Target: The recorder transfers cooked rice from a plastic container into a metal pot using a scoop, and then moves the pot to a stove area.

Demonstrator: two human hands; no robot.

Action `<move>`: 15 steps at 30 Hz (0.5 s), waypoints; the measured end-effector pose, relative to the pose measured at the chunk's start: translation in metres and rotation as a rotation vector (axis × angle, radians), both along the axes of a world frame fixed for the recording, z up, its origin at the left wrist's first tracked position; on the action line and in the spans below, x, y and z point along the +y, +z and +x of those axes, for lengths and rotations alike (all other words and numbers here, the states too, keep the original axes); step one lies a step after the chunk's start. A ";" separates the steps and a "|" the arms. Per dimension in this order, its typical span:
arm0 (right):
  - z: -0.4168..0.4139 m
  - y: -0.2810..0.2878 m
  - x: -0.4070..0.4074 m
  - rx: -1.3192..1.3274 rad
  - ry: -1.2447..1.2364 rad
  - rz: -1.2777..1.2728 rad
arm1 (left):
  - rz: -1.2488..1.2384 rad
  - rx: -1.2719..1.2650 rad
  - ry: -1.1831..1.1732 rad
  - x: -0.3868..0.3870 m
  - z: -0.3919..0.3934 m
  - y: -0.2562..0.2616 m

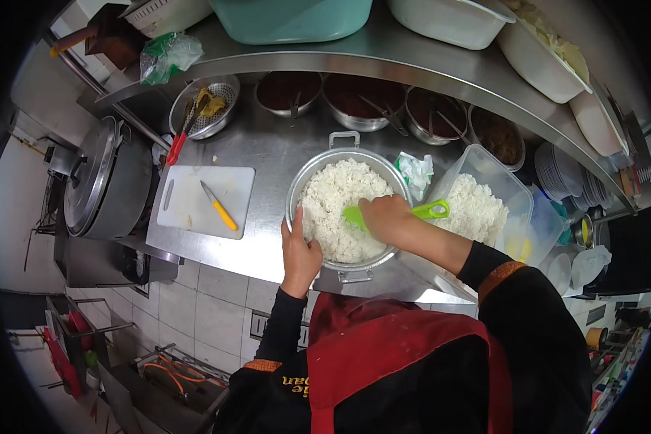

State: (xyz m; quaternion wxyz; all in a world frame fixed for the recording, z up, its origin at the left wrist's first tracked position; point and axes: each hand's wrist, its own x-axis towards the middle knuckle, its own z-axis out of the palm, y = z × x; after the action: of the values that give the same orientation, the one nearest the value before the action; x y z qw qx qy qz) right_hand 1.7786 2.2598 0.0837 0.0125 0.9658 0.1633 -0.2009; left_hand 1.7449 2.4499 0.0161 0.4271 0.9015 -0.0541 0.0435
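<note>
A round aluminium pot [357, 266] full of cooked white rice [339, 187] stands before me on the steel counter. My left hand [300, 252] grips the pot's left rim, thumb and fingers on either side of the wall. In my right hand [386, 217] is a lime-green plastic rice paddle [434, 209]; its blade touches the rice and its looped handle end sticks out to the right. Beside the pot, on the right, a clear plastic container [512, 182] holds more rice [473, 209], partly hidden by my right forearm.
Left of the pot, a yellow-handled knife [219, 209] lies on a white cutting board [176, 209]. A colander [217, 125] with red-handled tongs [177, 146] and several bowls of dark red sauce [363, 95] line the back. Above them runs a steel shelf [412, 62]. A large lidded pot [108, 184] stands far left.
</note>
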 end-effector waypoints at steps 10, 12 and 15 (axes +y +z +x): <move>0.035 0.010 -0.012 -0.133 0.000 0.036 | 0.080 -0.087 -0.014 -0.001 0.002 -0.001; 0.028 0.054 -0.032 -0.176 -0.046 0.049 | 0.092 -0.147 0.019 0.002 -0.002 0.001; 0.017 0.119 -0.084 -0.194 -0.176 0.051 | 0.119 -0.209 0.105 0.005 -0.009 0.007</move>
State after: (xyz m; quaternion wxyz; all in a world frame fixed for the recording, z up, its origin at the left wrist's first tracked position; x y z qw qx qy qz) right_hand 1.7952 2.1757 0.2024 -0.0138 0.9913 0.0811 -0.1025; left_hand 1.7362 2.4550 0.0228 0.3621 0.9175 -0.0533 0.1560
